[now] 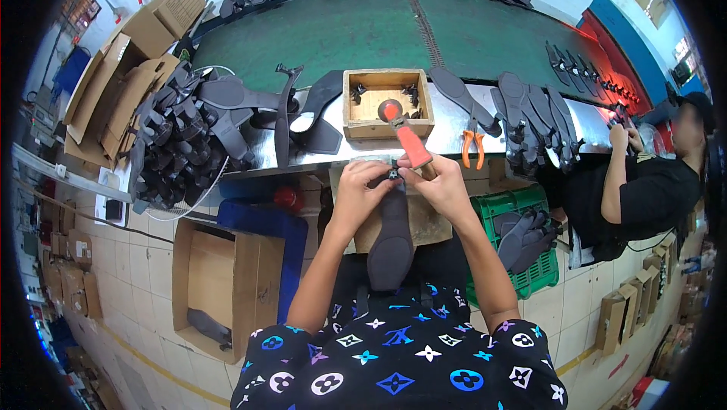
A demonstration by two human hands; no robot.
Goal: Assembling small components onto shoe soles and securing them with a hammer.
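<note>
A dark shoe sole (392, 247) lies lengthwise in front of me, its broad end toward my body. At its narrow far end, the fingertips of my left hand (360, 189) and my right hand (439, 187) close around a small black heel (394, 173). Both hands are pinched, and the fingers hide part of the heel. A hammer (410, 141) with red parts and a wooden handle reaches from my right hand over the front of a wooden box (350, 129). Whether my right hand grips its handle, I cannot tell. Several small black parts (410, 93) sit inside the box.
Orange-handled pliers (472, 149) lie right of the box. Piled heeled soles (189, 134) fill a wire basket at left, beside cardboard boxes (227, 274). A green conveyor (318, 39) runs behind. A green crate (541, 277) of soles stands lower right, near a co-worker (644, 183).
</note>
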